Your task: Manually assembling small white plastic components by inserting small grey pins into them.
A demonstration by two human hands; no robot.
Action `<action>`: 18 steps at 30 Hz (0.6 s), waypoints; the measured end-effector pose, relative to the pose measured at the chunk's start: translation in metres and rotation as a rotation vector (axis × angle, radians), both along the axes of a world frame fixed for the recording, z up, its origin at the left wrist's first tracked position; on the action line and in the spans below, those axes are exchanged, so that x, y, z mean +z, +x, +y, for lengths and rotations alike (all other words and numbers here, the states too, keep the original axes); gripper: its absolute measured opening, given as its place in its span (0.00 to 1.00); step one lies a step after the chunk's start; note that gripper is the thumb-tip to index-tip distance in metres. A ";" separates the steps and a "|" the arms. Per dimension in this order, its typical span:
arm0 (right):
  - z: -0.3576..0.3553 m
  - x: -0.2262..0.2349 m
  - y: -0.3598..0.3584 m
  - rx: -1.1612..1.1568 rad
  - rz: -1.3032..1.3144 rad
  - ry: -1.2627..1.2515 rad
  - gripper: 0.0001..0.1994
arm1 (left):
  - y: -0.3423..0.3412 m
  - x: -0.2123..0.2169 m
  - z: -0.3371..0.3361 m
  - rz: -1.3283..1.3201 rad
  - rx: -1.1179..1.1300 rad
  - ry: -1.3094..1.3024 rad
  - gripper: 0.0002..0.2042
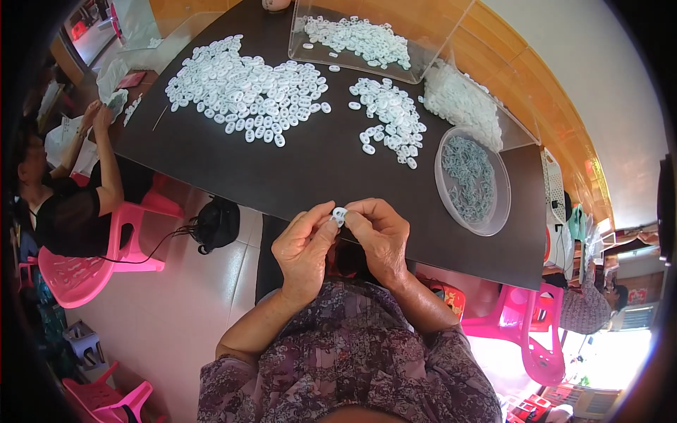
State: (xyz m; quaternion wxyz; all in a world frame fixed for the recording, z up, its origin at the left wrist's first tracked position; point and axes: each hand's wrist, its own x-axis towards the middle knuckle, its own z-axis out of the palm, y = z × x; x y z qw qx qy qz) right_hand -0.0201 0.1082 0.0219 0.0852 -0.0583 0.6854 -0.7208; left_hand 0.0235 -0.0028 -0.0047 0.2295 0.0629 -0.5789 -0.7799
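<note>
**Both Hands Pinching a Small White Ring Part at the Counter Edge**

The left hand (305,248) and the right hand (377,236) met just above the near edge of the dark rectangular counter (233,169). Both hands were narrowly closed, thumb and forefinger tips pressed on the same small white oval plastic ring part (340,213), which was held between them. The part was clear of the counter surface, in front of the person's patterned purple blouse (352,352).

On the counter, a large loose heap of identical white oval rings (247,88) lay at the far left. A smaller heap of white rings (391,116) lay to its right, well apart from the hands. A clear rectangular plastic tray (423,60) at the far edge contained more white rings. A round clear plastic dish (486,218) holding grey-green loops stood at the right, near the right hand but not touching it. Beside it lay a clear bag of white pieces (462,102).

To the left, another person sat on a pink plastic chair (77,271) at the counter's end. A black bag (217,222) lay on the tiled floor below the counter.
</note>
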 end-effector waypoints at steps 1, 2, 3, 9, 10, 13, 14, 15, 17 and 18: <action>0.001 0.000 -0.001 0.019 0.042 0.011 0.02 | 0.000 0.000 0.001 -0.013 -0.002 0.027 0.11; 0.001 -0.001 -0.002 0.037 0.085 0.021 0.02 | 0.000 0.001 0.001 -0.025 -0.004 0.054 0.11; 0.001 -0.002 -0.002 0.038 0.085 0.021 0.02 | 0.000 0.000 0.001 -0.026 -0.003 0.054 0.11; 0.002 -0.006 -0.003 0.053 0.160 0.050 0.02 | -0.002 -0.002 0.000 -0.061 -0.059 0.097 0.11; 0.000 -0.005 -0.003 0.052 0.135 0.007 0.02 | -0.002 -0.003 0.001 -0.077 -0.069 0.110 0.11; 0.000 -0.012 -0.004 0.058 0.135 -0.015 0.04 | -0.003 -0.002 0.001 -0.090 -0.077 0.147 0.12; 0.001 -0.015 -0.005 0.067 0.156 0.007 0.06 | -0.003 -0.001 0.001 -0.090 -0.075 0.173 0.12; 0.001 -0.017 -0.005 0.066 0.158 0.007 0.06 | -0.004 0.000 0.001 -0.089 -0.075 0.172 0.12; 0.004 -0.018 -0.006 0.091 0.303 0.059 0.09 | -0.005 0.002 0.000 -0.113 -0.085 0.233 0.12; 0.004 -0.016 -0.007 0.094 0.303 0.058 0.09 | -0.005 0.001 0.000 -0.112 -0.083 0.232 0.12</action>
